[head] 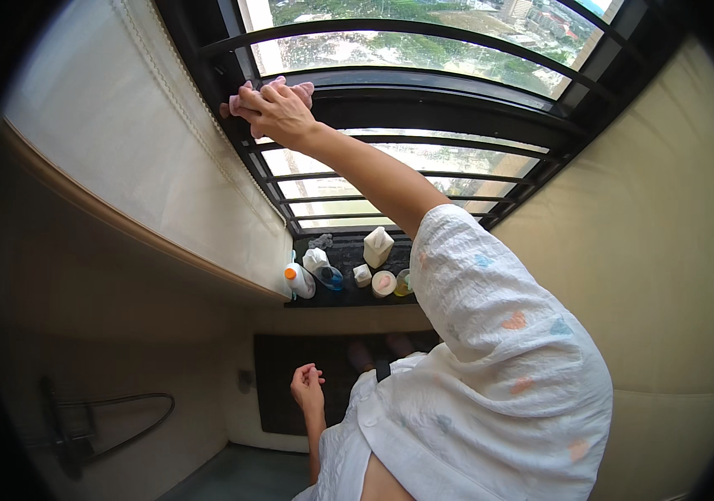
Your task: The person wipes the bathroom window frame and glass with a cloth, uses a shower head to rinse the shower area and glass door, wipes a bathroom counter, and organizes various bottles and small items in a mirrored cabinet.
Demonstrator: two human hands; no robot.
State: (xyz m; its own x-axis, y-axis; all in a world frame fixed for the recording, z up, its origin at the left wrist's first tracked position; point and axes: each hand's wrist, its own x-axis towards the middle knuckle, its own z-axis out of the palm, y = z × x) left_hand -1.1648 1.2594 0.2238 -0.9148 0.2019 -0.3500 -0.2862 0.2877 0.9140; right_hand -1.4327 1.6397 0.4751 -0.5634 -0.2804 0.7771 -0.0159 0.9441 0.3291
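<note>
My right hand (280, 116) is raised to the upper left corner of the dark window frame (419, 113). Bunched under its fingers is a pink cloth (304, 94), pressed against the frame beside a horizontal bar. Lower down, my left hand (308, 388) hangs in front of my body, its fingers loosely curled and nothing visible in them. Between and beyond the two hands, a black sill (344, 297) carries several containers. They include a white bottle with an orange cap (300, 281), a blue bottle (330, 277) and a cream jug (379, 247).
Dark bars (394, 175) cross the window. A beaded chain (187, 116) hangs along the left wall. On the sill are a small white box (362, 275), a round tub (384, 284) and a grey scrubber (320, 242). A shower hose (156, 426) loops at lower left; a dark mat (281, 388) lies below.
</note>
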